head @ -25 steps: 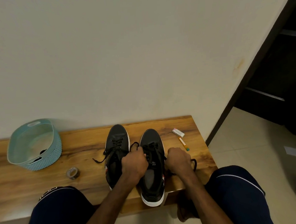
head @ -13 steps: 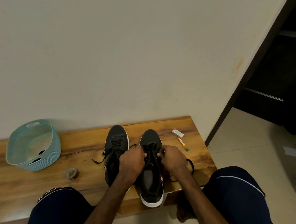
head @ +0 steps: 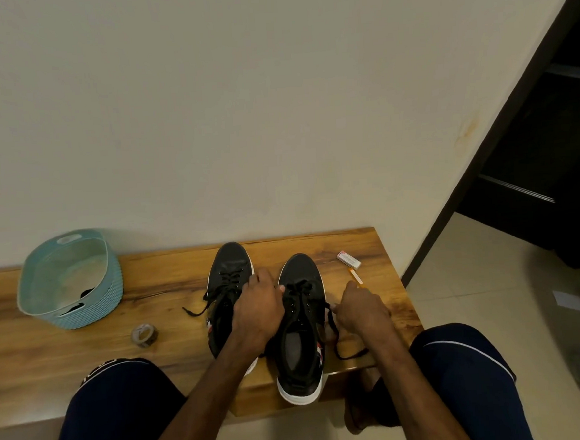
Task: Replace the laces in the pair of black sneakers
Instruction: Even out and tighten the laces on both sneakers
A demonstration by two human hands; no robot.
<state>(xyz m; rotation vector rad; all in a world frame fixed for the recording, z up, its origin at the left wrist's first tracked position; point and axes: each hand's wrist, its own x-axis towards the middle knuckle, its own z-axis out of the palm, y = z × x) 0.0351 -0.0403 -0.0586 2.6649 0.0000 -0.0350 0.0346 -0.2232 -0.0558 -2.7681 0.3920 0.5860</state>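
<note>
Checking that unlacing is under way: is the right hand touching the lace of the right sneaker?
Touching. The head view shows the right hand pinching the lace beside the right sneaker; the lace drops from that pinch.

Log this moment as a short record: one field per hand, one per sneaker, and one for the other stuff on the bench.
left hand: rests on right sneaker at its lacing; grip hidden
right hand: pinches black lace drawn out beside that sneaker
left sneaker: laced, one lace end trailing on bench
right sneaker: heel overhangs bench edge
other items: teal basket, tape roll, small white box, orange pen
</note>
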